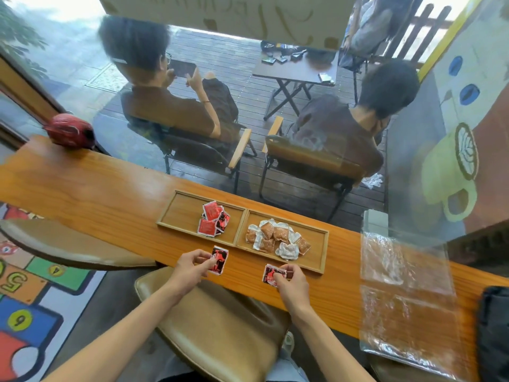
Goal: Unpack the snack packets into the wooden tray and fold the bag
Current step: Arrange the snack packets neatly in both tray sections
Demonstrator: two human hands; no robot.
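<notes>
A two-compartment wooden tray [241, 229] lies on the wooden counter. Its left compartment holds several red snack packets [213, 222]; its right compartment holds several brown and white packets [278, 238]. My left hand [191, 267] pinches a red packet [219, 259] just in front of the tray's left compartment. My right hand [292, 282] pinches another red packet [271, 274] in front of the right compartment. A clear plastic bag [405, 299] lies flat on the counter to the right, apart from both hands.
A tan stool seat [220, 326] sits under my arms. A black bag [494, 334] lies at the right edge and a red helmet [70, 130] at the counter's far left. Beyond the window glass, people sit on chairs.
</notes>
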